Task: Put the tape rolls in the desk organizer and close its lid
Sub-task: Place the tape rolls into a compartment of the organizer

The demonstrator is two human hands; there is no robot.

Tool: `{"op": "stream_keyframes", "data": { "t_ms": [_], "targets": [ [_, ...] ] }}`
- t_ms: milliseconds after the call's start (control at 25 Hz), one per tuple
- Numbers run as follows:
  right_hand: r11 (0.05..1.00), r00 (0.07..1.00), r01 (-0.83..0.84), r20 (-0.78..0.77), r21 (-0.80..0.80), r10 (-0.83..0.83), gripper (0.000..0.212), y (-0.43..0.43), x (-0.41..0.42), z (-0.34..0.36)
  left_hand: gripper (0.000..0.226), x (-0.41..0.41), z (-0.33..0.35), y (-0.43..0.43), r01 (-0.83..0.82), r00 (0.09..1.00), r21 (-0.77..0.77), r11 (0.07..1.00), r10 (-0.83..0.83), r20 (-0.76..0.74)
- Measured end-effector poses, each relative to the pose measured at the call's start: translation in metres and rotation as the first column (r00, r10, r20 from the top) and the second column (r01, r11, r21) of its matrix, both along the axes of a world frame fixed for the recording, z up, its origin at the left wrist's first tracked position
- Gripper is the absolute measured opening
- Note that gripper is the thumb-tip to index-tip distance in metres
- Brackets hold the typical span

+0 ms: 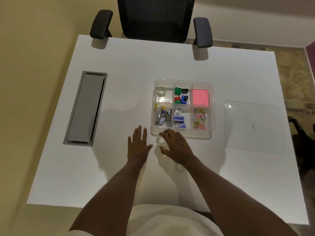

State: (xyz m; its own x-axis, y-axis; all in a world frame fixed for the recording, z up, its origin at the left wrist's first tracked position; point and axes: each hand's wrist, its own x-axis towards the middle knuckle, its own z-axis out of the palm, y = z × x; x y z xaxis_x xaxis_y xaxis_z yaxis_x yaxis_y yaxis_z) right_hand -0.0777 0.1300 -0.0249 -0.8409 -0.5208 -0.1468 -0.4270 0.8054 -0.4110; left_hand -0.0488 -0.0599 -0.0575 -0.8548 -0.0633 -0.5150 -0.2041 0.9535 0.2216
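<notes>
Tape rolls are the smallest things in view, so start with what carries them: a white desk fills most of the scene, with a black mesh office chair pushed up to its far edge and a long grey cable hatch set into the surface on the left. Right of centre sits the clear desk organizer, open on top and split into compartments; its transparent lid lies flat on the desk well to the right, apart from it. Both bare forearms reach in from the near edge. The left hand lies flat with fingers spread, holding nothing, just left of the organizer's near corner. The right hand is curled over a clear tape roll at the organizer's near edge, fingers and thumb bracketing it; whether the grip has actually closed cannot be told. Inside the organizer are pink sticky notes, staplers, staple boxes, coloured paper clips and pencil sharpeners. One tape roll already rests in the far-left compartment. Another small roll lies on the desk beside the right wrist.
</notes>
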Motion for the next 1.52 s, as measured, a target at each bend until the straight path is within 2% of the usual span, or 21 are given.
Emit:
{"op": "stream_keyframes", "data": {
  "t_ms": [160,320,600,800,1120,1360,1520],
  "targets": [
    [0.996,0.992,0.080,-0.091,-0.039,-0.083,0.057,-0.007,-0.078,0.023,0.086,0.000,-0.002,-0.002,0.001,1.000,0.008,1.000,-0.001,-0.021],
    [0.988,0.984,0.153,-0.098,0.013,-0.151,0.055,-0.015,-0.151,0.031,0.087,-0.001,-0.008,-0.003,0.018,1.000,-0.021,1.000,-0.018,-0.022],
    [0.925,0.989,0.095,-0.142,0.367,-0.045,0.039,-0.041,-0.223,0.014,0.091,-0.004,-0.020,-0.002,0.005,1.000,-0.044,0.999,-0.005,-0.010],
    [0.882,0.986,0.088,-0.163,0.463,-0.013,0.034,-0.053,-0.230,-0.001,0.092,-0.005,-0.021,0.000,0.002,1.000,-0.055,0.998,-0.001,0.023],
    [0.914,0.978,0.119,-0.206,0.387,-0.040,0.036,-0.045,-0.214,0.018,0.090,-0.009,-0.015,-0.002,0.017,0.998,-0.054,0.998,-0.014,0.056],
    [0.954,0.965,0.163,-0.241,0.250,-0.102,0.037,-0.022,-0.155,0.037,0.087,-0.009,-0.005,-0.001,0.025,0.999,-0.053,0.998,-0.023,0.026],
    [0.980,0.965,0.132,-0.245,0.150,-0.093,0.024,-0.005,-0.100,0.036,0.085,-0.007,-0.004,-0.001,0.015,1.000,-0.043,0.999,-0.014,0.024]
  ]
}}
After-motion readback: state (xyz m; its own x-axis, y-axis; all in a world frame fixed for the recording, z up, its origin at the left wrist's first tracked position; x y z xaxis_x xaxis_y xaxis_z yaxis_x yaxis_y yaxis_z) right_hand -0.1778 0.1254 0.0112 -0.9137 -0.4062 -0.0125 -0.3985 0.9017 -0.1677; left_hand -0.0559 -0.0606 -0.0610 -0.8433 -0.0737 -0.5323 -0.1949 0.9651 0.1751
